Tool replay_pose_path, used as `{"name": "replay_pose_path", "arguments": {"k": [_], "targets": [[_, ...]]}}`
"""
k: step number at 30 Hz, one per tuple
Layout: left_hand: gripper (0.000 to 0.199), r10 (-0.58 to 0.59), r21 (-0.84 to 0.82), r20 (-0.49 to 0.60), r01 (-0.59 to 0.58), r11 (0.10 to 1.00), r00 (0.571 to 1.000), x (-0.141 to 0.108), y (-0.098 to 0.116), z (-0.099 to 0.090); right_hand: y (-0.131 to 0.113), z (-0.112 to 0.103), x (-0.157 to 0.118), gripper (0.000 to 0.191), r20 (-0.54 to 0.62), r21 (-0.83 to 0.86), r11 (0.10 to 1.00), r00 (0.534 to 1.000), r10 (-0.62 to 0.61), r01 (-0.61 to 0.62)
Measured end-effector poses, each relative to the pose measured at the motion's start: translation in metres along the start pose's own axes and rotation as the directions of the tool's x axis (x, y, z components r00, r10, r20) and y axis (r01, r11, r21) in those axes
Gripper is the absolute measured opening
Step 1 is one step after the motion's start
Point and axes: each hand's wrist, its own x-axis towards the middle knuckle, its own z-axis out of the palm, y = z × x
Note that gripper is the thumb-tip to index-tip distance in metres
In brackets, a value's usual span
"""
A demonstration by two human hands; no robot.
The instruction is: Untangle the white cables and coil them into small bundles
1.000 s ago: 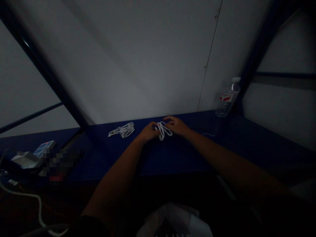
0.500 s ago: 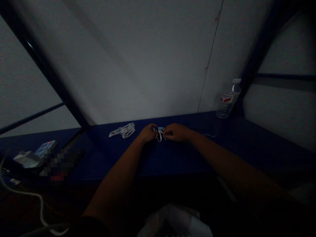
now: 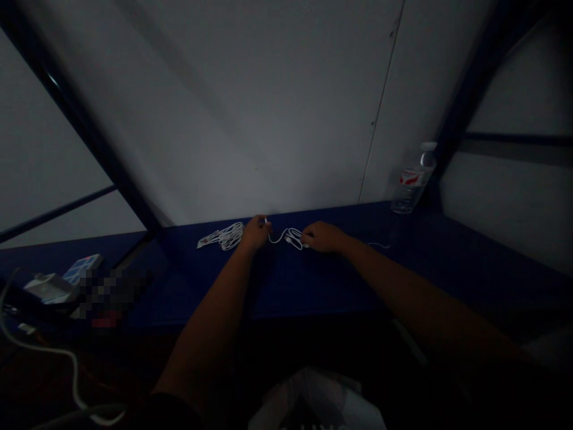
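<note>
A white cable runs between my hands over the blue tabletop, with a few loops gathered on its right part. My left hand pinches one end, where a small white plug shows at the fingertips. Fingers of my right hand are closed on the looped part of the same cable. Just left of my left hand lies a bundle of white cables, folded into loops. The scene is dark, so the plug's type cannot be made out.
A clear plastic bottle with a red and white label stands at the back right, by the blue frame post. White boxy devices and a blurred patch are at the left. A thin white strand lies right of my right hand. A pale wall rises behind.
My left hand has moved left and slightly back with the cable end, drawing a length out from the loops. My right hand has shifted only slightly to the right.
</note>
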Motion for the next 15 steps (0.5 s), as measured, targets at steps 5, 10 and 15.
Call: {"name": "replay_pose_path", "arguments": {"k": [5, 10, 15], "targets": [[0.023, -0.009, -0.191, 0.003, 0.010, 0.982, 1.000, 0.004, -0.003, 0.001, -0.008, 0.010, 0.003, 0.026, -0.051, -0.015, 1.000, 0.998, 0.027, -0.028], [0.024, -0.037, -0.306, -0.254, -0.044, 0.951, 0.967, 0.012, -0.003, -0.015, 0.002, 0.007, 0.006, 0.017, -0.153, 0.166, 0.986, 0.987, 0.047, -0.022], [0.026, -0.302, -0.584, -0.576, -0.124, 0.802, 0.759, 0.016, -0.007, -0.062, 0.039, -0.021, 0.005, 0.020, -0.225, 0.769, 0.635, 0.901, 0.370, -0.069]]}}
